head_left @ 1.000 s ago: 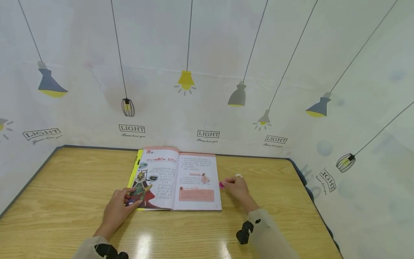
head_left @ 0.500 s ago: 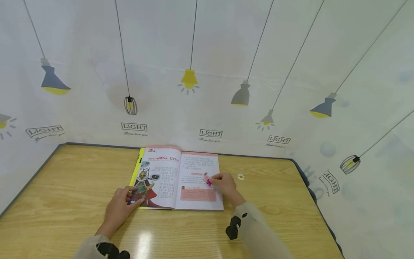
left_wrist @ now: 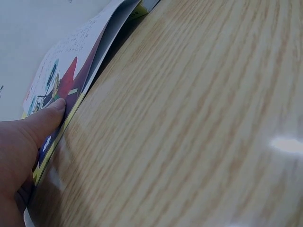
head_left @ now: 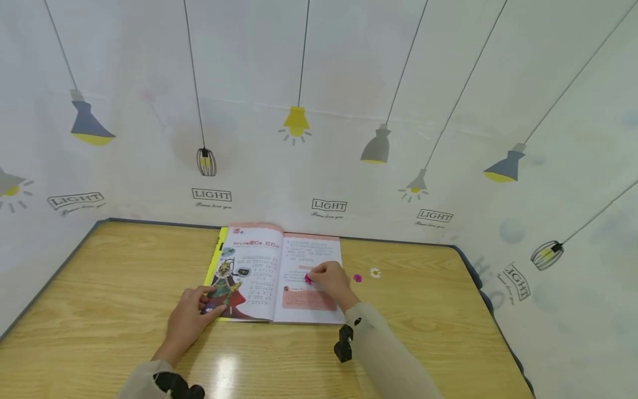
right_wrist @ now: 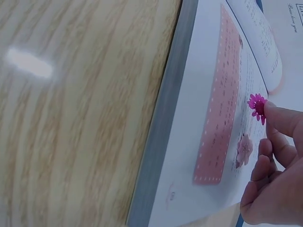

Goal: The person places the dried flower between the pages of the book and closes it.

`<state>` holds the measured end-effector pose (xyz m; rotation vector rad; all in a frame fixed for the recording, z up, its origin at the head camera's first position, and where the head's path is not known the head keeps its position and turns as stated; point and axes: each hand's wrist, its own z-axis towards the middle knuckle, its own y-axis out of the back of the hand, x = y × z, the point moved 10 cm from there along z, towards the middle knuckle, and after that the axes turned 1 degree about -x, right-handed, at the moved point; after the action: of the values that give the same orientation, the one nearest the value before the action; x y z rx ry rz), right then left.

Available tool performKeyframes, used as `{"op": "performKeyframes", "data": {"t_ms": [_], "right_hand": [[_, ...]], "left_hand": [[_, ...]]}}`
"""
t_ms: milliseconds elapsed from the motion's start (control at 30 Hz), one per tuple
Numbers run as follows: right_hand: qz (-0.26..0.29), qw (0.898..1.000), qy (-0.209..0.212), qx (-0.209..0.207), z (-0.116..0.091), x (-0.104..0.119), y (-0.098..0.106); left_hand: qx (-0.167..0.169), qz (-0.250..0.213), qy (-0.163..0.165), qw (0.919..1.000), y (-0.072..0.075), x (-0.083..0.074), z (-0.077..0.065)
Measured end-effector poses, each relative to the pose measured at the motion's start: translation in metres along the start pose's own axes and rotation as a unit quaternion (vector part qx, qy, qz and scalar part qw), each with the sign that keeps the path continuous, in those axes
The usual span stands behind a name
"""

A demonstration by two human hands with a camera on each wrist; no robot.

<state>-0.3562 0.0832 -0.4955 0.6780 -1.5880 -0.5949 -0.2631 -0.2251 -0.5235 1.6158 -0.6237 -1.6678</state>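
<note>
This seems to be an indoor study corner; whether of a home or a school, I cannot tell. A wood-grain tabletop (head_left: pixel 124 299) stands beside a pale wall covering (head_left: pixel 254 61), which is printed with hanging lamps (head_left: pixel 297 120) and "LIGHT" signs (head_left: pixel 211 195). On the tabletop lies an open, illustrated book (head_left: pixel 259 260).

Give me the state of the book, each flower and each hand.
Book: open, lying on the table.
First pink flower: pinched over the right page; contact unclear.
Second pink flower: unheld, on the table.
White flower: unheld, on the table.
Left hand: resting on the left page.
Right hand: pinching the first pink flower.
</note>
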Motion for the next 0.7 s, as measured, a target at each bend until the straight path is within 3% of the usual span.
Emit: {"op": "performKeyframes", "data": {"t_ms": [433, 700], "right_hand": [[-0.023, 0.999, -0.023, -0.009, 0.01, -0.002, -0.008], [-0.052, 0.998, -0.009, -0.022, 0.012, 0.001, -0.011]], "left_hand": [[0.002, -0.003, 0.011, 0.9999, -0.001, 0.0, 0.0], [-0.002, -0.001, 0.011, 0.9999, 0.0, 0.002, 0.0]]}}
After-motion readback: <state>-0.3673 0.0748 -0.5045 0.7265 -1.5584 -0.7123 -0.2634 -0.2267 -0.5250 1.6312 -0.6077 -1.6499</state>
